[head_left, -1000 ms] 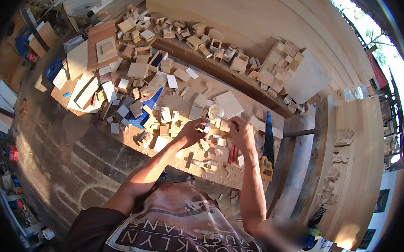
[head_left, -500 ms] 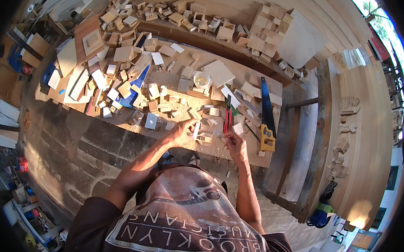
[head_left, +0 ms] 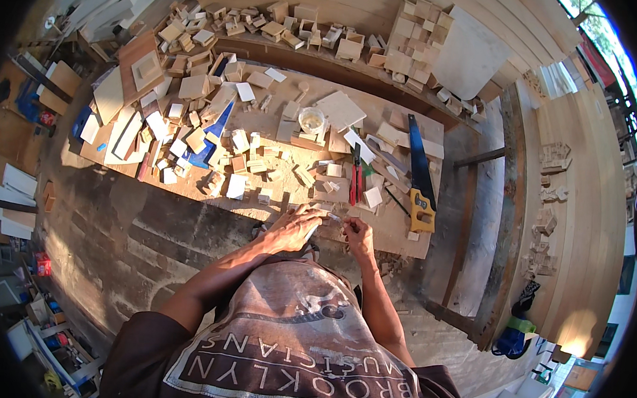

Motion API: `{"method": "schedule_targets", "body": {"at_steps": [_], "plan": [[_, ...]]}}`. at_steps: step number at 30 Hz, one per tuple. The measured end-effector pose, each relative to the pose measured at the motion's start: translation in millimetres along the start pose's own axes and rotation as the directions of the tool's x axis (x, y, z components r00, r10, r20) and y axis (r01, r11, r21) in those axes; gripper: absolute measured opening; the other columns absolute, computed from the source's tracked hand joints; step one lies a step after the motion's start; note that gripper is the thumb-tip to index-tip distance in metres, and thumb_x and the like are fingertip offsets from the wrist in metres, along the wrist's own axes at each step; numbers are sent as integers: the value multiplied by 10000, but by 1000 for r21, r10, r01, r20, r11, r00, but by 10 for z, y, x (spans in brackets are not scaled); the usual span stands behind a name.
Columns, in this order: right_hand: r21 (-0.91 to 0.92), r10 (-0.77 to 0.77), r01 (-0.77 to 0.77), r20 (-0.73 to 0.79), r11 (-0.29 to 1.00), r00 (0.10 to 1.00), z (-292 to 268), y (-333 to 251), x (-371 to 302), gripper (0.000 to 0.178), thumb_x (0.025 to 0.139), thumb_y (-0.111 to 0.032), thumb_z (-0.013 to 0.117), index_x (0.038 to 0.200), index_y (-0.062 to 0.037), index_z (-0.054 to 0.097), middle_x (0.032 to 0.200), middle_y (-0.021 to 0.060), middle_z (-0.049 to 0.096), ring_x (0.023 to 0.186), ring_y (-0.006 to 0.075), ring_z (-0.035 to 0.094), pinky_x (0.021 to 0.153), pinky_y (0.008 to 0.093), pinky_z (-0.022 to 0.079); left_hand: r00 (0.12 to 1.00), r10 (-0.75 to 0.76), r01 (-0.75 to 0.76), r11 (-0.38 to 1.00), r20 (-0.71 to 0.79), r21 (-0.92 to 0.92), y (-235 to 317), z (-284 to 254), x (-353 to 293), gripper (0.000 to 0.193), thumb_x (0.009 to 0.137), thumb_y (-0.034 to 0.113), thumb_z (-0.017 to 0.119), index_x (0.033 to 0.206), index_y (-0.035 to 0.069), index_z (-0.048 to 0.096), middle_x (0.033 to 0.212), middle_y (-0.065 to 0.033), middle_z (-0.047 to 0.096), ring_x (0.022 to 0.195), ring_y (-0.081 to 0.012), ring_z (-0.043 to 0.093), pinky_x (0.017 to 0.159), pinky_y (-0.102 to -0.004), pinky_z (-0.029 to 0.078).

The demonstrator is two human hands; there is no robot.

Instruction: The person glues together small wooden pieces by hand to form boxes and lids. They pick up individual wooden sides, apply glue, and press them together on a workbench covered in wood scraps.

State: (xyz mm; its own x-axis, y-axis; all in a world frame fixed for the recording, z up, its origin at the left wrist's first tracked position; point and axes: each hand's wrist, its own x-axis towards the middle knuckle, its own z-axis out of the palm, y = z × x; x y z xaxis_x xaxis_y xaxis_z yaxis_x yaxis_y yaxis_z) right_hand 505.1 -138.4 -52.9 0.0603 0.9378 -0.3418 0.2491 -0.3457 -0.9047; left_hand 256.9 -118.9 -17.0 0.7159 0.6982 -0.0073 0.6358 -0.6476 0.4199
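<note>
At the near edge of the workbench (head_left: 221,207), my left hand (head_left: 293,229) is closed around a small pale wooden piece (head_left: 320,213), partly hidden by the fingers. Just to its right, my right hand (head_left: 359,237) has its fingers pinched together close to that piece. Whatever the pinch holds is too small to make out. Beyond the hands lie red-handled pliers (head_left: 355,183) and a square pale block (head_left: 373,196). A small clear cup (head_left: 312,119) with pale contents stands farther back on the bench.
A handsaw (head_left: 423,213) with a yellow handle lies at the bench's right side. Loose wooden blocks (head_left: 242,141) and a blue angular item (head_left: 204,153) cover the left half. More small wooden boxes (head_left: 349,48) line the rear shelf. A long plank surface (head_left: 584,213) runs along the right.
Both hands have come back toward my body, to the bench's near edge. The right hand has moved left, closer to the left hand and its wooden piece.
</note>
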Motion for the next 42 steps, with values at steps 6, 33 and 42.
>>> {"method": "schedule_targets", "body": {"at_steps": [6, 33, 42], "plan": [[-160, -144, 131, -74, 978, 987, 59, 126, 74, 139, 921, -61, 625, 1028, 10, 679, 708, 33, 643, 621, 87, 591, 574, 254, 487, 998, -12, 9, 998, 56, 56, 92, -232, 42, 498, 797, 120, 642, 1281, 31, 567, 1460, -74, 476, 1267, -295, 468, 1046, -411, 441], [-351, -366, 287, -181, 891, 913, 147, -90, -101, 135, 824, -1, 661, 957, -7, 682, 850, 152, 676, 750, 260, 684, 688, 352, 548, 990, 2, -12, 997, 140, 76, 2, -207, 70, 507, 795, 151, 643, 1288, 47, 586, 1482, -41, 464, 1290, -254, 461, 1069, -392, 416], [-281, -360, 281, -289, 918, 887, 128, -371, -32, 120, 851, -7, 654, 971, -2, 667, 849, 122, 670, 734, 208, 672, 662, 312, 535, 961, -62, 45, 996, 268, 71, -39, -172, 116, 488, 737, 116, 665, 1214, 24, 611, 1425, -74, 507, 1283, -293, 468, 1051, -406, 435]]}}
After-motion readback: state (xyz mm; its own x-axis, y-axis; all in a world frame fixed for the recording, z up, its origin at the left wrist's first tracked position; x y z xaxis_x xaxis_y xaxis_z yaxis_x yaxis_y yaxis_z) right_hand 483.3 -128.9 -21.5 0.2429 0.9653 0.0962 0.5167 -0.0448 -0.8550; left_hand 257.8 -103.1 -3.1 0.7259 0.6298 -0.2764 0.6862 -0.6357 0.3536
